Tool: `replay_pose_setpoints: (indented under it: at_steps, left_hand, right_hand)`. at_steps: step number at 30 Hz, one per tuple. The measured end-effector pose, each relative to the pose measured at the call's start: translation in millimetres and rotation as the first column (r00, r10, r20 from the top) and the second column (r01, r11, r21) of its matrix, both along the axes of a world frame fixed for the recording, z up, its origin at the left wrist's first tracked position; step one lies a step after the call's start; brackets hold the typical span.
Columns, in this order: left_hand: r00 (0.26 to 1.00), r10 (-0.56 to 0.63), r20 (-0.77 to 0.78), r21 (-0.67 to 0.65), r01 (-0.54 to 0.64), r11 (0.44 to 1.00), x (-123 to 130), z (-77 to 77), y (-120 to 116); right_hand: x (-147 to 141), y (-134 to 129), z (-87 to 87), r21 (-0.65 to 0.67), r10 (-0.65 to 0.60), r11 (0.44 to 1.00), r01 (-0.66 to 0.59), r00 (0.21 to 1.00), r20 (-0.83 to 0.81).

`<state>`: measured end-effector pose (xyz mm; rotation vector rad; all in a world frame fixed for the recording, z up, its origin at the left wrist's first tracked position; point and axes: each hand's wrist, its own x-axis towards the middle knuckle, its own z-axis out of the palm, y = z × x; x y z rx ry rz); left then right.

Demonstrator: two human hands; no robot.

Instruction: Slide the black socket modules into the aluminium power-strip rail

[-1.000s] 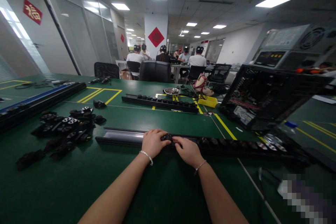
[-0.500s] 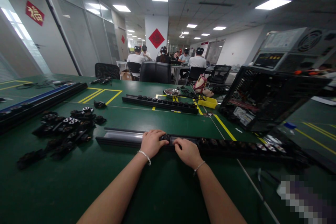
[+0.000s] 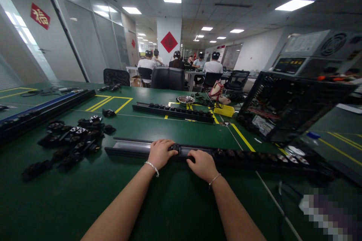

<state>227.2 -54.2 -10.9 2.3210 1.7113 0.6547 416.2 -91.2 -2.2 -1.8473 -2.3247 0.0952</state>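
Observation:
A long black rail [image 3: 127, 147] with a grey inner channel lies across the green table, its right part filled with a row of black pieces [image 3: 254, 157]. My left hand [image 3: 161, 153] is wrapped over the rail, its thumb and fingers at a small black piece [image 3: 175, 148] that sits in the channel. To the right of that piece, my right hand [image 3: 202, 163] rests on the rail with its fingers curled over the front edge. Whether the right fingers pinch anything is hidden.
Loose black parts [image 3: 76, 139] lie in a heap at left, beside a long blue-and-black rail [image 3: 51, 107]. Beyond my hands are a shorter filled rail [image 3: 172, 112], a metal bowl [image 3: 186, 99] and a yellow tray [image 3: 224, 110]. An open computer case [image 3: 291, 105] stands right.
My left hand has slid slightly left along the rail, and the small black piece has shifted left with it. My right hand has stayed almost in place.

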Motion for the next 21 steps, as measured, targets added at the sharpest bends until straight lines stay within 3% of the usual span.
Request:
replay_pose_setpoints:
  at_steps: [21]
  left_hand:
    - [1.000,0.007,-0.012,-0.012,-0.007,1.000,-15,1.2,3]
  right_hand:
    - [-1,0,-1.7,-0.008,-0.012,1.000,0.012,1.000,-0.002]
